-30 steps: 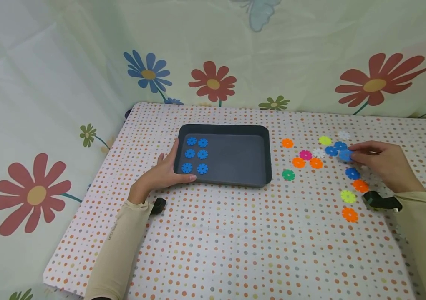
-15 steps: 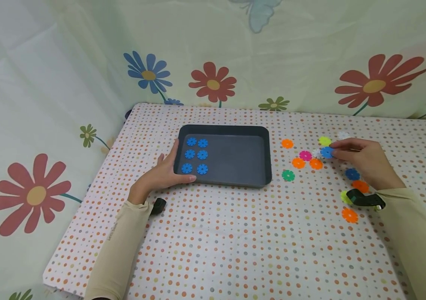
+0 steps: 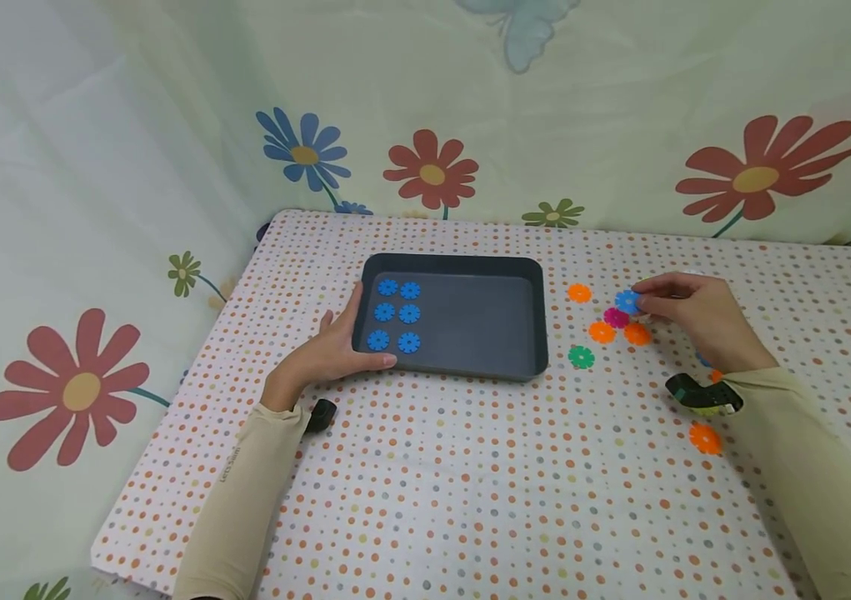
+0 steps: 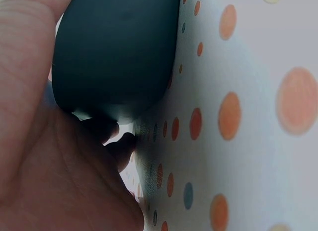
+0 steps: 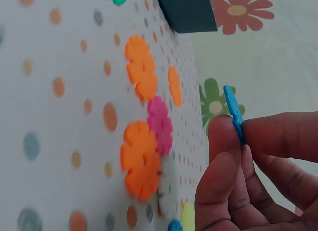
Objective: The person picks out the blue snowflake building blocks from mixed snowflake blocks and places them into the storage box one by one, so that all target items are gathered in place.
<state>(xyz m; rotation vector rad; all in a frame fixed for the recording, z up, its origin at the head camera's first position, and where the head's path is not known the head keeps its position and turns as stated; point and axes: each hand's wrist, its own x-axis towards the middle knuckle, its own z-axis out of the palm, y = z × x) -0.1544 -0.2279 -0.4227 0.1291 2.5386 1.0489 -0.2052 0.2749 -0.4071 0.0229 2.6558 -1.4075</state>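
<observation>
A dark grey tray [image 3: 463, 367] sits on the dotted tablecloth with several blue flower discs [image 3: 396, 314] laid in two columns at its left end. My left hand [image 3: 335, 346] grips the tray's near-left corner [image 4: 114, 47], thumb along the front wall. My right hand [image 3: 683, 312] is lifted just above the table to the tray's right and pinches a blue flower disc [image 3: 627, 301] [image 5: 234, 114] between thumb and fingers. Below it lie a pink disc [image 3: 615, 317] [image 5: 160, 122], orange discs [image 3: 602, 332] [image 5: 140, 159] and a green disc [image 3: 581, 357].
More loose discs lie right of the tray: orange [image 3: 578, 292], orange [image 3: 704, 437], others partly hidden by my right hand. A floral curtain [image 3: 425, 108] closes off the back and left. The table's near edge [image 3: 117, 567] shows at lower left.
My right hand has lifted a blue disc off the cluster and carried it leftward toward the tray. The left hand has kept its hold on the tray.
</observation>
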